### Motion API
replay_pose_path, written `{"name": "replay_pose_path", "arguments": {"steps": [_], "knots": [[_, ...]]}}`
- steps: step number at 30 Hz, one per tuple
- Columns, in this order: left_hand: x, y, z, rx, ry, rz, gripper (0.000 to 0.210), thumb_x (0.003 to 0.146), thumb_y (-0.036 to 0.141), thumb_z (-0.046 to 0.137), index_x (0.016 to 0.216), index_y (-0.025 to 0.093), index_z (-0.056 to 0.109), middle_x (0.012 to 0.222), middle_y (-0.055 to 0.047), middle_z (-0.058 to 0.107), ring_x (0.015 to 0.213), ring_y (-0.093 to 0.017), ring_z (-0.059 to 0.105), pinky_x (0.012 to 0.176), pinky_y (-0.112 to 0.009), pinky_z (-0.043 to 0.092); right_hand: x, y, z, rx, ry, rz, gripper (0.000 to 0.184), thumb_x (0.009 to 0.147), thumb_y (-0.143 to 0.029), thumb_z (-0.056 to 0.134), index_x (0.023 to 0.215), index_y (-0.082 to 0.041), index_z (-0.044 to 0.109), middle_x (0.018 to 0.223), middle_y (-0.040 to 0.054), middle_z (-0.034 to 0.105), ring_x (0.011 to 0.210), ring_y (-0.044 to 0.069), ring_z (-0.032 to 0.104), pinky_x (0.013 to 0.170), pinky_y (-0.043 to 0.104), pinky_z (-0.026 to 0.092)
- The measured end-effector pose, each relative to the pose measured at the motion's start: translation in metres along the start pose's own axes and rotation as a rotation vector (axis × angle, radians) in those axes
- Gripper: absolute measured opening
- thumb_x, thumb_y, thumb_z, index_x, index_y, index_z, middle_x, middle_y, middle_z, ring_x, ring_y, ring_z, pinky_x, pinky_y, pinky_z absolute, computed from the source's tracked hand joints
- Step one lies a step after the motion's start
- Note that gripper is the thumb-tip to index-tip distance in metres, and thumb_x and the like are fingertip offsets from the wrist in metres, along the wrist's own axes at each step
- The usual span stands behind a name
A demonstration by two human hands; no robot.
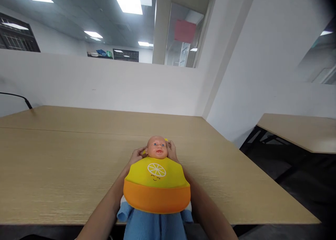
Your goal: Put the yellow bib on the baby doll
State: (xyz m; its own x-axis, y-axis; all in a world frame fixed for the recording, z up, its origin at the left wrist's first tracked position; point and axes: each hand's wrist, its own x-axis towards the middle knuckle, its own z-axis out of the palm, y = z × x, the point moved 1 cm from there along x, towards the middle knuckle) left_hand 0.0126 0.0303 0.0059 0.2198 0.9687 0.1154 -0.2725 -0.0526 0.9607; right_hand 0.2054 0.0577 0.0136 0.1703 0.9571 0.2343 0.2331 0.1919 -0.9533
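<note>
A baby doll (156, 146) lies face up at the table's front edge, dressed in blue clothes (154, 226). Over its chest is a yellow bib (139, 173) with a white lemon-slice print and an orange pocket (156, 198) along the bottom. My left hand (137, 155) is beside the doll's head, its fingers closed on one yellow neck strap of the bib. On the other side of the head, my right hand (172, 151) has its fingers closed by the other strap, of which a yellow tip shows. The doll's head and bib partly hide both hands.
The wooden table (65, 170) reaches back to a white wall (126, 87) with windows above. A black cable or thin arm (27, 102) stands at the far left. To the right, past a gap, is another table (296, 131) with a black frame.
</note>
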Motion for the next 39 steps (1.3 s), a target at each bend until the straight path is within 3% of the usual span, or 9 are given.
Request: {"name": "replay_pose_path", "arguments": {"steps": [6, 11, 14, 17, 21, 25, 29, 34, 39], "knots": [[0.005, -0.01, -0.015, 0.059, 0.284, 0.008, 0.057, 0.05, 0.03, 0.084, 0.1, 0.015, 0.061, 0.072, -0.005, 0.07, 0.06, -0.018, 0.062, 0.054, -0.026, 0.043, -0.004, -0.003, -0.024, 0.06, 0.074, 0.009, 0.047, 0.071, -0.069, 0.051, 0.063, -0.023, 0.043, 0.05, -0.006, 0.035, 0.048, 0.011, 0.036, 0.048, 0.026, 0.033], [-0.001, -0.002, -0.016, -0.1, 0.307, -0.024, 0.038, 0.053, 0.034, 0.083, 0.079, 0.013, 0.066, 0.068, -0.005, 0.069, 0.056, -0.016, 0.059, 0.056, -0.028, 0.044, -0.006, -0.041, -0.054, 0.145, 0.063, 0.0, 0.041, 0.063, -0.053, 0.068, 0.08, -0.016, 0.063, 0.066, -0.0006, 0.058, 0.046, 0.008, 0.037, 0.045, 0.025, 0.032], [-0.007, 0.009, -0.012, -0.231, 0.331, -0.048, 0.037, 0.051, 0.031, 0.085, 0.08, 0.014, 0.07, 0.066, -0.003, 0.069, 0.057, -0.016, 0.06, 0.059, -0.029, 0.046, -0.007, -0.079, -0.062, 0.117, -0.117, -0.055, 0.052, 0.06, -0.045, 0.075, 0.103, -0.017, 0.064, 0.085, 0.003, 0.067, 0.049, 0.008, 0.044, 0.047, 0.024, 0.036], [-0.011, 0.017, -0.007, -0.353, 0.284, -0.02, 0.039, 0.047, 0.027, 0.086, 0.08, 0.014, 0.072, 0.072, -0.004, 0.072, 0.062, -0.017, 0.063, 0.064, -0.029, 0.048, -0.013, -0.111, -0.049, -0.053, -0.317, -0.157, 0.039, 0.067, -0.043, 0.072, 0.096, -0.017, 0.067, 0.088, 0.005, 0.069, 0.063, 0.013, 0.057, 0.057, 0.026, 0.045], [-0.012, 0.021, -0.006, -0.411, 0.228, -0.008, 0.037, 0.045, 0.022, 0.086, 0.079, 0.013, 0.073, 0.074, -0.005, 0.073, 0.063, -0.017, 0.064, 0.065, -0.029, 0.048, -0.017, -0.136, -0.004, -0.406, -0.568, -0.433, 0.013, 0.079, -0.028, 0.062, 0.086, -0.019, 0.068, 0.097, 0.0046, 0.07, 0.091, 0.018, 0.063, 0.083, 0.03, 0.047], [-0.012, 0.02, -0.009, -0.448, 0.206, 0.02, 0.03, 0.044, 0.017, 0.084, 0.072, 0.013, 0.073, 0.07, -0.004, 0.073, 0.06, -0.015, 0.064, 0.064, -0.027, 0.047, -0.009, -0.136, 0.038, -0.792, -0.654, -0.521, 0.011, 0.08, -0.022, 0.061, 0.088, -0.021, 0.069, 0.093, 0.0025, 0.07, 0.084, 0.017, 0.063, 0.075, 0.026, 0.044], [-0.011, 0.019, -0.012, -0.477, 0.219, 0.051, 0.025, 0.043, 0.012, 0.081, 0.065, 0.014, 0.069, 0.063, -0.001, 0.07, 0.057, -0.013, 0.061, 0.064, -0.026, 0.046, -0.003, -0.132, 0.049, -0.865, -0.696, -0.506, 0.012, 0.079, -0.023, 0.063, 0.089, -0.021, 0.069, 0.087, 0.0008, 0.07, 0.077, 0.015, 0.061, 0.066, 0.022, 0.04], [-0.01, 0.016, -0.012, -0.625, 0.113, 0.024, 0.027, 0.054, 0.019, 0.075, 0.081, 0.016, 0.072, 0.08, -0.003, 0.074, 0.074, -0.017, 0.066, 0.073, -0.027, 0.048, -0.006, -0.151, 0.027, -0.759, -0.673, -0.578, 0.012, 0.079, -0.017, 0.06, 0.086, -0.018, 0.069, 0.088, 0.0022, 0.071, 0.079, 0.014, 0.061, 0.07, 0.023, 0.042], [-0.007, 0.01, -0.014, -0.566, 0.185, -0.057, 0.019, 0.061, 0.029, 0.069, 0.074, 0.016, 0.07, 0.078, -0.003, 0.074, 0.078, -0.021, 0.067, 0.075, -0.03, 0.049, -0.008, -0.192, -0.017, -0.538, -0.603, -0.456, 0.01, 0.076, -0.02, 0.061, 0.082, -0.015, 0.067, 0.083, 0.0032, 0.069, 0.073, 0.013, 0.061, 0.061, 0.022, 0.046]]}}
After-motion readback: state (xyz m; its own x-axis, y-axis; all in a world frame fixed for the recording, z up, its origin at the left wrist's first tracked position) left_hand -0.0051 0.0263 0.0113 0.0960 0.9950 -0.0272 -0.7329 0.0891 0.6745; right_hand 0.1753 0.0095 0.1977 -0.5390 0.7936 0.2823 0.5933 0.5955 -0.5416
